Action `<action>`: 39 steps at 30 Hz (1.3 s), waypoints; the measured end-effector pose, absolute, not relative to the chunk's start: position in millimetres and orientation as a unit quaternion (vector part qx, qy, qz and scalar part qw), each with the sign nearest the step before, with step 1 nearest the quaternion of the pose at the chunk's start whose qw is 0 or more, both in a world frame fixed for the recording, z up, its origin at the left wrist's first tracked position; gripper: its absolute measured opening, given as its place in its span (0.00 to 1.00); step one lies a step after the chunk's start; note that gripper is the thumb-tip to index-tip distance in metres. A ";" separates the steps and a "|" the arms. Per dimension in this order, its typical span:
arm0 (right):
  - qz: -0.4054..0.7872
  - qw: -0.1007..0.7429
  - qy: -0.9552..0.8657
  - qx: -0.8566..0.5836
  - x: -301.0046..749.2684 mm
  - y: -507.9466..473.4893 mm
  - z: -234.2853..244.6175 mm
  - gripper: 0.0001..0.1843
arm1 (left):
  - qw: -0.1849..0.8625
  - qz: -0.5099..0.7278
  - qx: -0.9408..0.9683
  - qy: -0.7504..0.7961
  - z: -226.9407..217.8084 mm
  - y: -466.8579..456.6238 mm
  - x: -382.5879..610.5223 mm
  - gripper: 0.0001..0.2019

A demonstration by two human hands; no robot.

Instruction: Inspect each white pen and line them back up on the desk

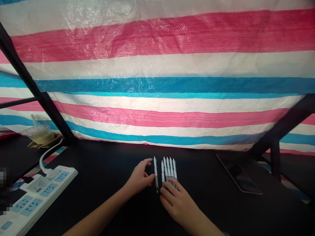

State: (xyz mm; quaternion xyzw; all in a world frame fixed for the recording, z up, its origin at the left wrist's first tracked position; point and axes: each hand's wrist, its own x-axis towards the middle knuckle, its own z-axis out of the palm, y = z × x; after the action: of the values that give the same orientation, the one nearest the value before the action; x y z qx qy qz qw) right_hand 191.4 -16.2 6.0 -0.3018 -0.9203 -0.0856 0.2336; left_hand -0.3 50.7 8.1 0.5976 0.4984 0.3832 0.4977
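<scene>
A single white retractable pen [156,173] lies lengthwise on the black table, its dark tip toward me. My left hand [140,177] is just left of it, with thumb and index finger apart; the thumb tip is at the pen's side. To the right, several matching white pens [168,166] lie side by side in a row. The leftmost pen of that row [162,170] sits slightly lower than the others. My right hand [176,200] has its fingers curled over the lower ends of the row, which they partly hide.
A white power strip [39,196] with a plugged-in cable stands on the left. Behind it is a plastic cup with a straw [39,133]. A dark phone or tablet [240,175] lies at the right. Striped sheeting [157,85] hangs behind the table [103,157], between black frame bars [46,105].
</scene>
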 end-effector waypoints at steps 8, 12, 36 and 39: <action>0.128 0.507 -0.727 -0.445 198.3 -35.8 16.3 0.06 | 0.641 0.370 0.469 0.482 23.1 13.7 -22.8 0.16; 0.233 0.599 -0.567 -0.515 185.9 -52.7 12.7 0.05 | 0.728 0.343 0.420 0.419 18.7 10.3 -19.7 0.15; 0.652 0.308 -0.502 -0.477 166.8 -49.6 -1.7 0.27 | 0.691 0.449 0.365 0.434 18.8 9.7 -26.0 0.11; 0.593 0.334 -0.520 -0.517 168.1 -48.9 6.0 0.21 | 0.679 0.460 0.370 0.437 18.4 8.4 -24.9 0.11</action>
State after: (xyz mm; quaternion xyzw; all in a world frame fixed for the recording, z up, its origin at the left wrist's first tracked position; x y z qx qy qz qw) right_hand 168.1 -48.9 6.0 -0.5168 -0.5199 0.5926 0.3338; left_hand -24.9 8.4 18.4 0.3701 0.4367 0.4597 0.6790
